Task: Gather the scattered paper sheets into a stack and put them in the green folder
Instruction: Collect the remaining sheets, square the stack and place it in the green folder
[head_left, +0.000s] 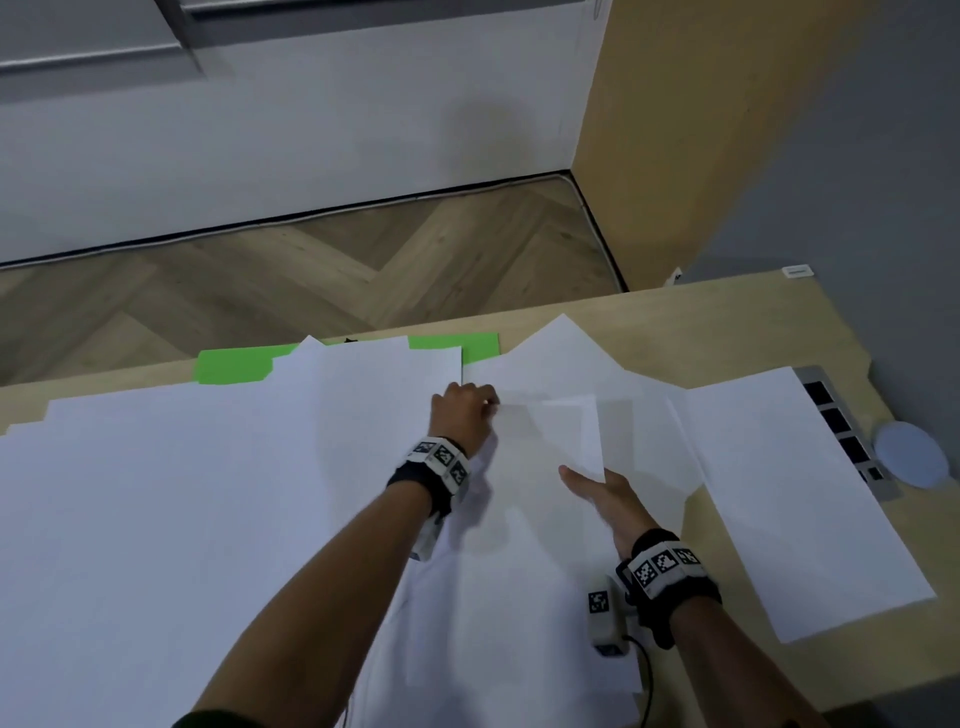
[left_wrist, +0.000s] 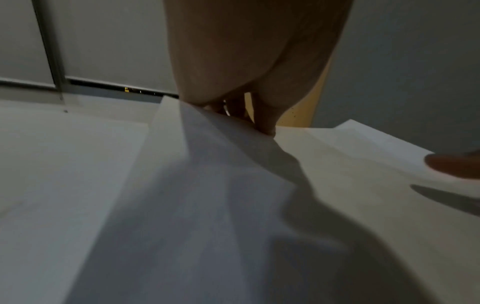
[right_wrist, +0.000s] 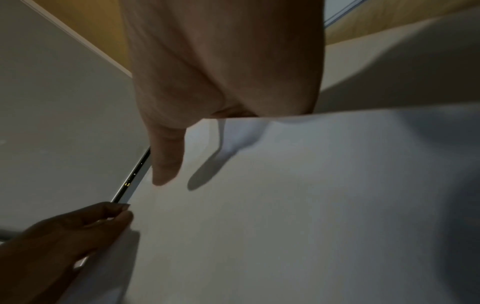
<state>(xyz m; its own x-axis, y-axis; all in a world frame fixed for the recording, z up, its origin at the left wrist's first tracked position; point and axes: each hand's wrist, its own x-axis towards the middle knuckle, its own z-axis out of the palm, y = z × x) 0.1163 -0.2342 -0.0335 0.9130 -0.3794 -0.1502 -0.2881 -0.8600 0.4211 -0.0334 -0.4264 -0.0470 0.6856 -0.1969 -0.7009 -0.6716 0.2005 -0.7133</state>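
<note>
Wooden desk (head_left: 727, 322) is littered. One sheet (head_left: 545, 441) is pinched by left hand (head_left: 460, 410), supported beneath by right hand (head_left: 608, 499), fingers extended. Green folder (head_left: 234, 364) lies beyond, half-buried; sheets beneath could be dragged off.

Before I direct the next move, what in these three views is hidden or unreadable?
- Green folder: head view, mostly covered by white paper sheets; open or closed unknown.
- Sheet count: overlapping layers hide it.
- Right hand: fingers under the lifted white sheet in head and wrist views.
- Left hand: fingertips blurred, head view; palm blocks them, left wrist view.
- Grey slotted strip: partly covered by paper.
</note>
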